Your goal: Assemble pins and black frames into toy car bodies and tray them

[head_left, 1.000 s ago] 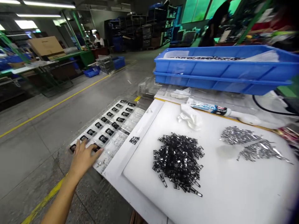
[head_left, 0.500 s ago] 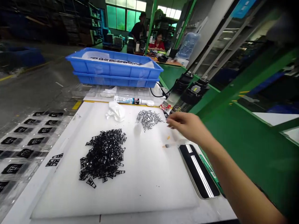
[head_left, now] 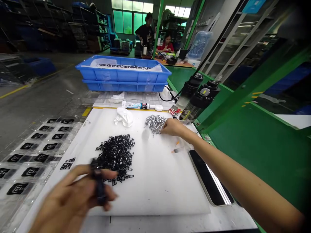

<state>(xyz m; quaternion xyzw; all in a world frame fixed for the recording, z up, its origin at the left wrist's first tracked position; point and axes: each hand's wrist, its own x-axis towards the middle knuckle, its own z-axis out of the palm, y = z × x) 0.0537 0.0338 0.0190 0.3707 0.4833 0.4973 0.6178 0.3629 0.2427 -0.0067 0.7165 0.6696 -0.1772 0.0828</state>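
Note:
My left hand (head_left: 73,197) is raised near the front left of the white board (head_left: 155,181), blurred by motion, with its fingers closed round a small black part (head_left: 98,183). Just beyond it lies a heap of black plastic parts (head_left: 116,154). My right hand (head_left: 171,127) reaches across to the far side of the board and its fingertips pinch at the edge of a pile of small silver metal pieces (head_left: 154,123). What the right fingers hold, if anything, is too small to see.
Clear trays with black parts in pockets (head_left: 31,152) lie left of the board. Two stacked blue bins (head_left: 122,75), a glue tube (head_left: 138,105), a white rag (head_left: 124,117) and dark bottles (head_left: 199,97) stand at the back. A phone (head_left: 210,178) lies right. Two people are far behind.
My right hand moved left and down onto the silver pile. My left hand came up into view from the tray side holding a black part. The view shifted from the left trays to the board.

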